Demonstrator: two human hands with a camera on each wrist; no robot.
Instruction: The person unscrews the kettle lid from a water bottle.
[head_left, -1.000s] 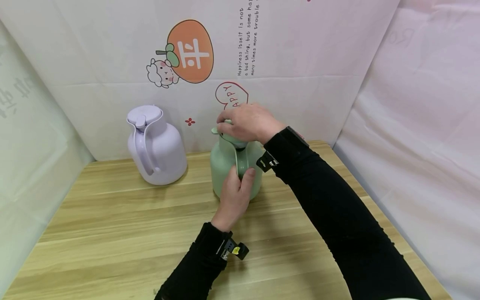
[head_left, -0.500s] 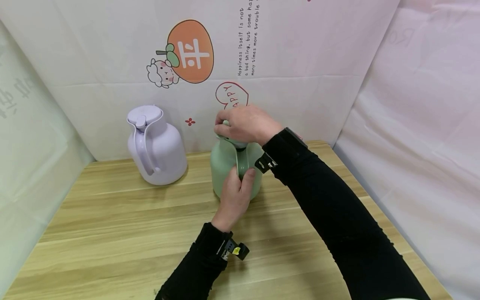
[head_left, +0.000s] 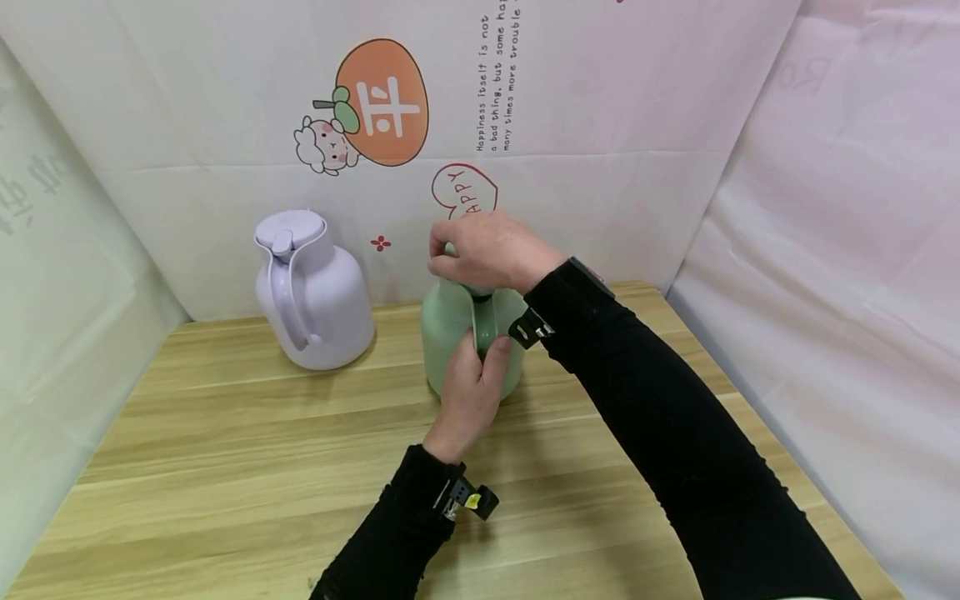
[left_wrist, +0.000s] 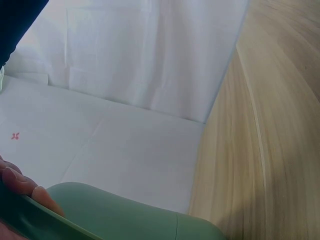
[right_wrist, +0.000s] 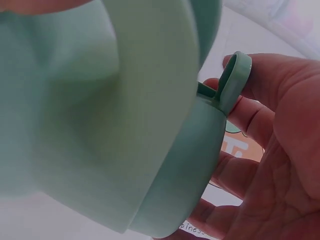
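Note:
A green thermos jug (head_left: 444,333) stands upright on the wooden table, its handle toward me. My left hand (head_left: 467,400) grips that handle, thumb on the near side; in the left wrist view its fingertips (left_wrist: 19,181) show beside the jug's body (left_wrist: 120,212). Over the jug's top, my right hand (head_left: 498,250) holds the lid with curled fingers. From the right wrist, the green lid (right_wrist: 185,170) appears with a small loop tab (right_wrist: 237,75), and several fingers of the right hand (right_wrist: 285,150) lie along its side. In the head view the hand hides most of the lid.
A lilac thermos jug (head_left: 330,308) with its lid on stands to the left, its handle facing me. Behind both jugs rises a printed white cloth (head_left: 600,192). The wooden table (head_left: 225,467) runs to cloth walls at left and right.
My right hand has turned slightly on the lid; the lid's green tab, visible left of the fingers a second ago, is now hidden under them. The left hand and both jugs have stayed put.

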